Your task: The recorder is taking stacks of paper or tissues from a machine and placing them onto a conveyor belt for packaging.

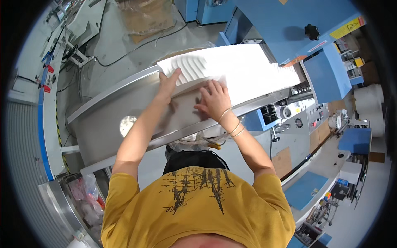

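Observation:
A long run of white paper-like sheets (244,66) lies on a sloping metal chute (103,103), wavy at its left end. At that left end my left hand (167,87) touches the sheets, thumb and fingers spread apart. My right hand (216,98), with bangles on the wrist, rests its fingertips on the near edge of the sheets. Its thumb points left over bare metal, apart from the fingers. A near strip of the sheets lifts and curves between both hands. The undersides of my fingers are hidden.
A blue machine (285,25) with a black knob stands at the chute's far right end. Raised metal rails (173,140) border the chute. A control panel (314,118) lies to the right. Plastic-wrapped brown material (149,18) and a black cable (124,62) are on the floor beyond.

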`<move>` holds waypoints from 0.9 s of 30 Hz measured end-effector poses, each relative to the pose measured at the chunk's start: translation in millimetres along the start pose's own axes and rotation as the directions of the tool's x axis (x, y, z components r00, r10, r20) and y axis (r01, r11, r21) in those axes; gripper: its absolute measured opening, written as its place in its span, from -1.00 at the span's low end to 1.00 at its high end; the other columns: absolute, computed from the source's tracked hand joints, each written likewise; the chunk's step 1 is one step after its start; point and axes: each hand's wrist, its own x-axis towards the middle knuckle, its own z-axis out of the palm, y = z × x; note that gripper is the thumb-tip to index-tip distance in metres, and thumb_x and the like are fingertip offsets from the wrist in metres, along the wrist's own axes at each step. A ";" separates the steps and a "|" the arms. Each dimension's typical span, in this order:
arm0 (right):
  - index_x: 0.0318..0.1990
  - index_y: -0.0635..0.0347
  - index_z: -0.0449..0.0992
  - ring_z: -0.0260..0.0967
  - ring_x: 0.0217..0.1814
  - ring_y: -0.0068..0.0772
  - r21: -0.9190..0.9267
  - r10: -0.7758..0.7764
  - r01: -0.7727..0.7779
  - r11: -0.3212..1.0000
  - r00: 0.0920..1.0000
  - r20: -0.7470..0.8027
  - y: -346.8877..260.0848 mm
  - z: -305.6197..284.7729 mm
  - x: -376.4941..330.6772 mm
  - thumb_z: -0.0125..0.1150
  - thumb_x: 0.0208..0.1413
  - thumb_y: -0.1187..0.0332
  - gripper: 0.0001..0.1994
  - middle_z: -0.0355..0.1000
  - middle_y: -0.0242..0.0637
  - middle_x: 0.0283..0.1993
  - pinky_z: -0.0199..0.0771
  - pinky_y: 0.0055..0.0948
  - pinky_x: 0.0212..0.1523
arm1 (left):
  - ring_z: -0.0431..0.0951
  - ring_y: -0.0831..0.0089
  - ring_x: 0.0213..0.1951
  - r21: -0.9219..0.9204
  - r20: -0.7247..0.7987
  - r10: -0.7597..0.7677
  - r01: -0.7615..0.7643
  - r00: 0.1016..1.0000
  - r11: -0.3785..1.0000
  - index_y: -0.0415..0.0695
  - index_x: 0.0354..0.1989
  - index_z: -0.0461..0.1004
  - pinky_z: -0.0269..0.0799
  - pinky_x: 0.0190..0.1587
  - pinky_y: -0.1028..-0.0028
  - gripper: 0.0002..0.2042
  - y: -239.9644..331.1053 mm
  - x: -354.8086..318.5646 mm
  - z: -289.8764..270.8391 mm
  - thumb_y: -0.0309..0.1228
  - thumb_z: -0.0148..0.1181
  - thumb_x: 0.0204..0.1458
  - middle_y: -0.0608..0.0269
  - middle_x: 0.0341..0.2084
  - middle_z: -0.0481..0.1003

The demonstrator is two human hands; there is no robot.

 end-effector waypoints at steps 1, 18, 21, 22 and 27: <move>-0.04 0.06 0.44 0.17 0.22 -0.09 0.010 -0.006 0.006 1.000 1.000 0.001 3.8 -0.4 -1.6 0.36 -0.15 -0.01 -0.46 0.30 -0.12 0.10 0.05 -0.09 0.24 | 0.16 0.18 0.28 0.026 0.005 0.045 -0.045 0.999 0.999 -0.34 0.32 -0.11 0.01 0.30 0.22 -0.04 6.0 -5.1 5.4 0.08 0.25 -0.05 -0.09 0.22 0.18; -0.10 0.13 0.51 0.43 -0.09 -0.20 0.198 -0.018 0.034 0.980 0.996 -0.084 89.5 -33.5 17.9 0.23 0.02 0.22 -0.70 0.50 -0.25 -0.11 0.39 -0.23 -0.08 | 0.10 0.13 0.32 0.010 -0.030 -0.051 0.051 0.998 0.999 -0.30 0.33 -0.07 -0.10 0.34 0.19 0.01 33.0 -21.0 16.2 -0.01 0.41 -0.16 -0.07 0.25 0.17; -0.26 0.15 0.51 0.43 -0.30 -0.08 0.072 0.157 -0.145 0.987 0.963 -0.220 168.3 -16.5 42.2 0.10 0.06 0.37 -0.87 0.49 -0.17 -0.32 0.47 -0.11 -0.30 | 0.08 0.12 0.33 0.053 -0.020 -0.061 0.062 0.998 0.997 -0.29 0.35 -0.11 -0.11 0.35 0.17 0.03 33.6 -17.8 15.0 0.00 0.40 -0.17 -0.07 0.26 0.16; -0.29 0.17 0.49 0.43 -0.26 -0.05 0.053 0.166 -0.158 0.986 0.942 -0.290 188.0 -15.4 50.5 0.07 0.06 0.41 -0.89 0.49 -0.13 -0.31 0.48 -0.10 -0.27 | 0.08 0.12 0.33 0.039 -0.057 -0.063 0.066 0.996 0.997 -0.28 0.35 -0.12 -0.09 0.34 0.18 0.03 29.7 -16.1 12.4 -0.01 0.40 -0.16 -0.07 0.27 0.15; -0.20 0.22 0.51 0.45 -0.05 -0.01 -0.007 0.572 -0.588 0.808 0.788 -0.228 221.1 -11.0 82.6 0.01 0.15 0.40 -0.83 0.47 -0.07 -0.11 0.44 -0.16 -0.03 | 0.10 0.14 0.33 -0.005 -0.082 -0.039 0.039 0.996 0.999 -0.27 0.35 -0.13 -0.04 0.33 0.23 0.02 36.5 -25.8 14.7 -0.05 0.41 -0.15 -0.07 0.27 0.15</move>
